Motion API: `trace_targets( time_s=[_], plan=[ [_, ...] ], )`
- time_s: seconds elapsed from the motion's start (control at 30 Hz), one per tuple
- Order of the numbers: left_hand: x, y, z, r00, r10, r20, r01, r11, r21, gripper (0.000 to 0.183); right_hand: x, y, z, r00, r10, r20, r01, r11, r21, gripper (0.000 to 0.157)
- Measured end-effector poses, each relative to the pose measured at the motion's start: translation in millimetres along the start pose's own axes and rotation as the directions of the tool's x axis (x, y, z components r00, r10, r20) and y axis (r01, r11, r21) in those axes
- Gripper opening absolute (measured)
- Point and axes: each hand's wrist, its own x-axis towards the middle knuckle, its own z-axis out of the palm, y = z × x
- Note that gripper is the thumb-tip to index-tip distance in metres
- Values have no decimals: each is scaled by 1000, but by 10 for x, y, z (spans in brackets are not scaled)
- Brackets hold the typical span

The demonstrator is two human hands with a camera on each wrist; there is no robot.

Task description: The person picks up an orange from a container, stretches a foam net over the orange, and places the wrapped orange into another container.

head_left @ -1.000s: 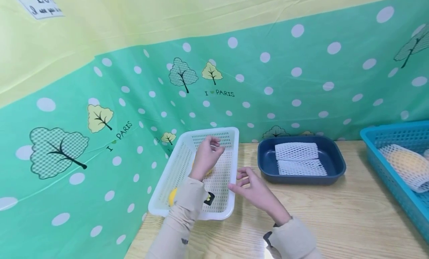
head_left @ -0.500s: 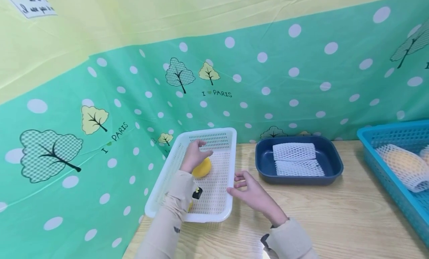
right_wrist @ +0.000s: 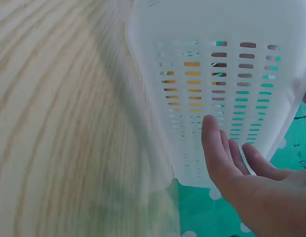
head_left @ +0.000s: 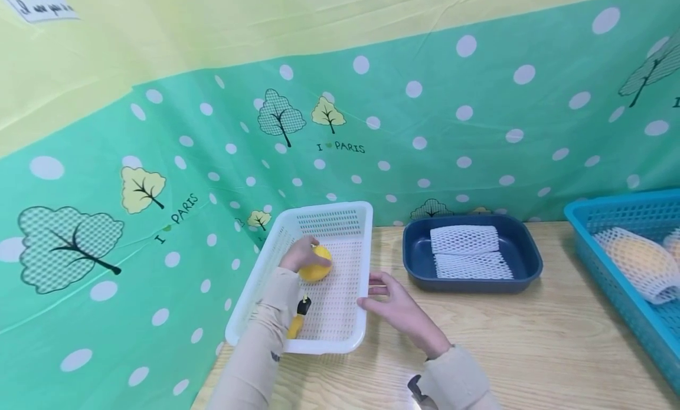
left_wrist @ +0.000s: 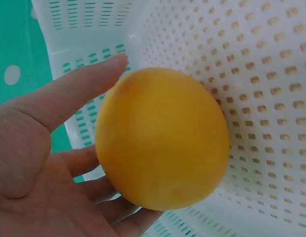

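A smooth yellow mango [left_wrist: 163, 140] lies in the white slotted basket [head_left: 368, 268]. My left hand [head_left: 304, 253] is reaching into the basket and grips the mango from its left side. In the left wrist view the thumb is along its upper left and the other fingers curl under its lower left. Part of a second yellow mango [head_left: 295, 327] shows beside the left sleeve, near the basket's front end. My right hand [head_left: 395, 307] is at the outside of the basket's right wall, fingers loosely bent, with the thumb tip right at the rim.
Right of the basket stands a dark blue tub [head_left: 473, 285] with white foam nets [head_left: 470, 253] inside. At the far right, a blue basket [head_left: 611, 268] holds netted fruit [head_left: 640, 265]. A green dotted curtain [head_left: 425, 121] hangs behind and along the left.
My left hand has moved left and down from above the basket's middle onto the mango and closed round it. The right hand has stayed at the rim. The head view has shifted slightly.
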Motion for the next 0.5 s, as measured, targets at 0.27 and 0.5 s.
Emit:
trace_targets(
  time_s=[0.27, 0.5],
  plan=[
    [3, -38, 35, 999, -36, 7, 35, 999, 34, 65, 17, 63, 20, 995, -18, 97, 0, 982, 187, 60],
    [5, -5, 54, 998, -63, 3, 63, 997, 34, 70, 36, 74, 7, 996, -8, 91, -12, 977, 215, 61]
  ],
)
